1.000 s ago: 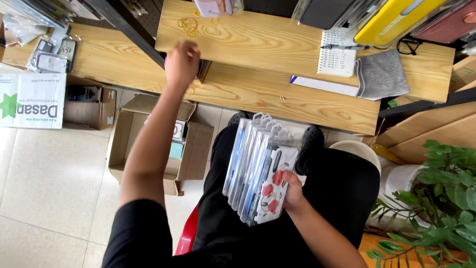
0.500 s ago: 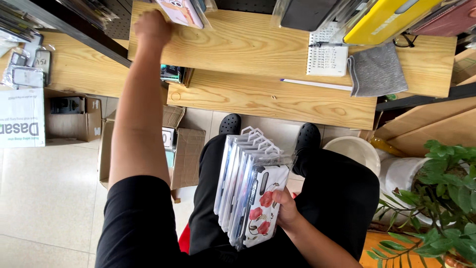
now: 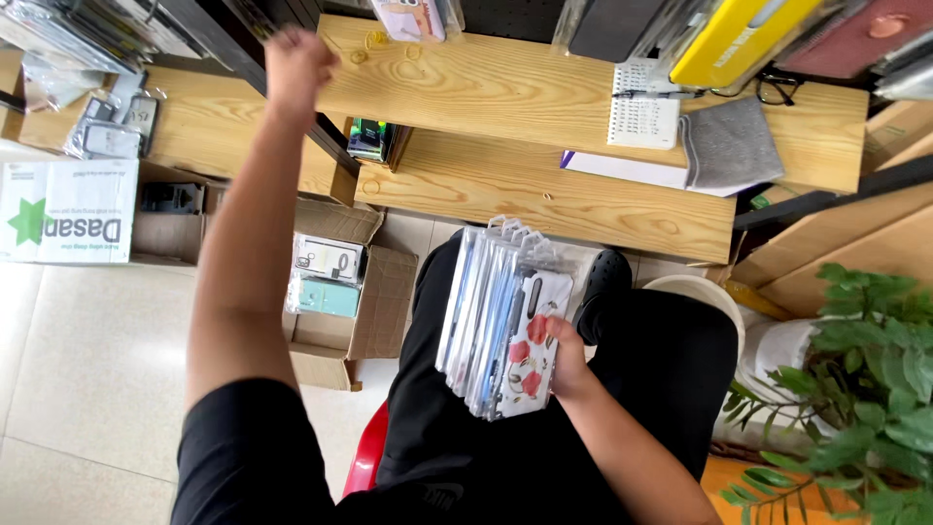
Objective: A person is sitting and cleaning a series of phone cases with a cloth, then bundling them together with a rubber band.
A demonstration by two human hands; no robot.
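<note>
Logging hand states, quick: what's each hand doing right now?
Left hand: raised at the wooden shelf, closed, contents cannot be told.
Right hand: holding the stack of packaged phone cases.

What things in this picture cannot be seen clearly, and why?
- Head view: left hand is blurred; whether it holds anything is unclear.
- Right hand: fingers hidden behind the stack of packaged phone cases.
- Yellow item is cut off by the top edge.
- Rear cases are covered by the flowered front case.

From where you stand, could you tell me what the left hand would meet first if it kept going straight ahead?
Probably the packaged items hanging at the dark rack just beyond the left hand, above the wooden shelf; depth is unclear.
</note>
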